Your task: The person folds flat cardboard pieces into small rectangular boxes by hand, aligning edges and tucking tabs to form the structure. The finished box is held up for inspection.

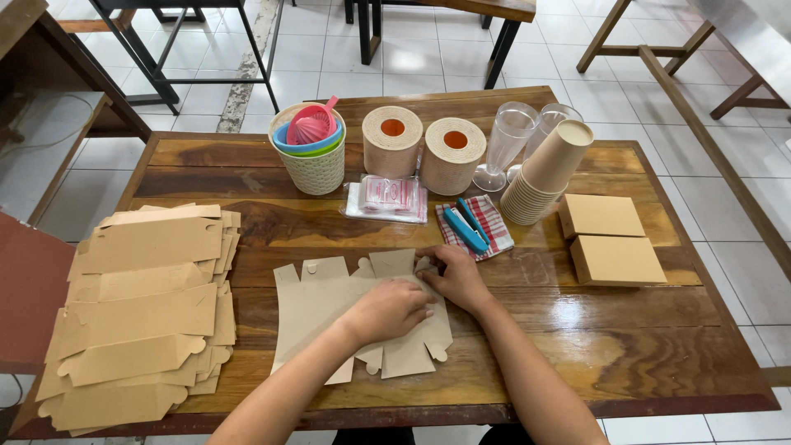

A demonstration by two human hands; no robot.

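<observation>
A flat brown cardboard box blank [309,309] lies on the wooden table [626,354] in front of me. My left hand [387,311] presses down flat on the middle of the blank. My right hand [456,276] pinches a flap at the blank's upper right edge. A thick stack of the same flat blanks [144,309] lies at the table's left. Two folded brown boxes [608,237] sit at the right.
Behind the blank are a blue stapler [465,227] on a checked cloth, a packet of clear bags [387,198], two tape rolls [422,144], a woven basket [317,165] with coloured strainers, stacked paper cups [548,173] and clear glasses [507,140]. Metal and wooden furniture legs stand on the tiled floor.
</observation>
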